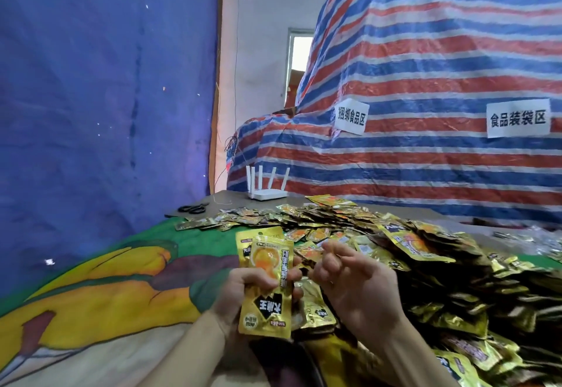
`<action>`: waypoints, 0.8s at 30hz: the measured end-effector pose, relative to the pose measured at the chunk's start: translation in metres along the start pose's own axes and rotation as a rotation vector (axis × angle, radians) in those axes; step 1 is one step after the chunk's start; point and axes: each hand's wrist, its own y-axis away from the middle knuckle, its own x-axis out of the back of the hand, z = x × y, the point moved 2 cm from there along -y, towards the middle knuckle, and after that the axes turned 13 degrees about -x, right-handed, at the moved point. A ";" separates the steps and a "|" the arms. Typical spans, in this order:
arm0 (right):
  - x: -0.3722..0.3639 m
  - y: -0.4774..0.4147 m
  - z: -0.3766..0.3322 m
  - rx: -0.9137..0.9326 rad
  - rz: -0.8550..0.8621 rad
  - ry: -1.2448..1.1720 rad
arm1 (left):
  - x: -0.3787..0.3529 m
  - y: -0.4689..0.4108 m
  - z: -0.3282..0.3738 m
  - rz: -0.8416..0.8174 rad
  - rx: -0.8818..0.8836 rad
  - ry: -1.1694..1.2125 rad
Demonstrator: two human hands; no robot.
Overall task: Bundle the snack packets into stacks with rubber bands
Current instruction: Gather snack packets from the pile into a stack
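Left hand point(240, 289) grips gold foil snack packets point(267, 310) mid-stack, judged light, slick and liable to fan; right hand point(349, 283) loosely curled, apparently empty.

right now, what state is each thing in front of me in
held packets, upright, unevenly fanned, no band visible
left hand, grips the held packets
right hand, fingers loosely curled beside the held packets; unclear whether it holds anything
loose packets, heaped, unbundled
scissors, lying flat, blades seem closed
router, antennas up
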 end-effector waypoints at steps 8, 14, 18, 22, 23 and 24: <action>0.003 -0.006 0.008 0.009 0.174 0.294 | 0.021 -0.005 -0.006 0.319 -0.104 -0.093; -0.001 -0.003 0.027 -0.010 0.313 0.656 | 0.037 -0.011 -0.002 0.568 -0.303 -0.070; -0.007 -0.004 0.037 -0.053 0.305 0.712 | 0.030 -0.011 0.000 0.529 -0.400 -0.067; -0.009 -0.006 0.042 0.010 0.301 0.810 | 0.019 -0.012 -0.002 0.496 -0.359 -0.142; -0.007 -0.006 0.041 0.039 0.327 0.866 | 0.018 -0.012 -0.004 0.491 -0.327 -0.178; -0.006 -0.006 0.039 0.060 0.349 0.905 | 0.018 -0.013 -0.006 0.503 -0.296 -0.217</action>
